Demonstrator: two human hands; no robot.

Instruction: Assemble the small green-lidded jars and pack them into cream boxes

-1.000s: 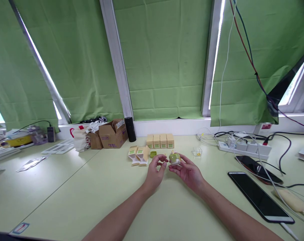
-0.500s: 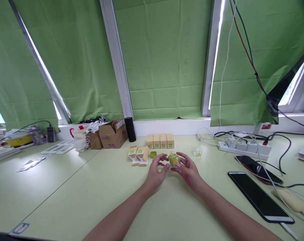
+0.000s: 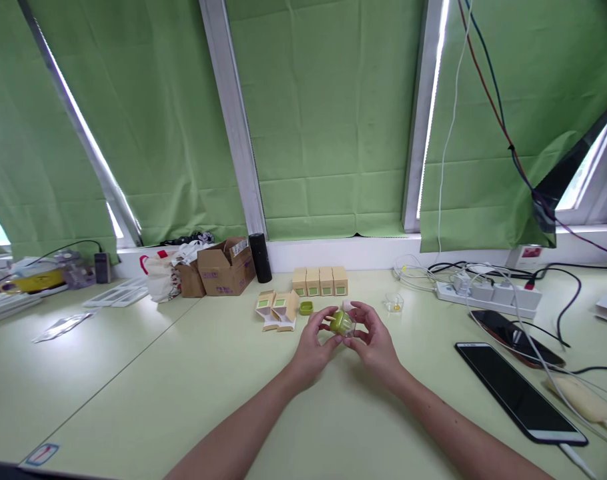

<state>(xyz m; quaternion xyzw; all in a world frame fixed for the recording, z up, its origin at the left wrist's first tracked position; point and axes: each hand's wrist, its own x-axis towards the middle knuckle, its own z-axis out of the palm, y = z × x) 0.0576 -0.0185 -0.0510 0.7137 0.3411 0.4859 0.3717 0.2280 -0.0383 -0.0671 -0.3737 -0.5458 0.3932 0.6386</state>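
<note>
Between my two hands is a small clear plastic jar with a green lid [image 3: 341, 323], tilted with its lid toward the left. My left hand [image 3: 313, 347] is closed on its lid side, and my right hand [image 3: 377, 342] has its fingers around the clear side. Parts of the jar are hidden behind the fingers. Just left of my left fingertips lies a loose green square lid or tray [image 3: 306, 308]. Two small opened cardboard boxes [image 3: 277, 311] stand beyond it. To the right of my hands sits a clear open container [image 3: 394, 304] with something yellow inside.
Several small closed cardboard boxes [image 3: 319, 281] stand in a row behind. A larger carton [image 3: 227, 268] and a black cylinder [image 3: 260, 257] are at the back left. On the right are a power strip [image 3: 488, 297], cables, a dark phone [image 3: 516, 337] and a tablet-like phone [image 3: 521, 393].
The jar has turned so its lid tips leftward and the yellow content no longer faces me. My left fingers have closed in on it; my right hand has shifted its hold.
</note>
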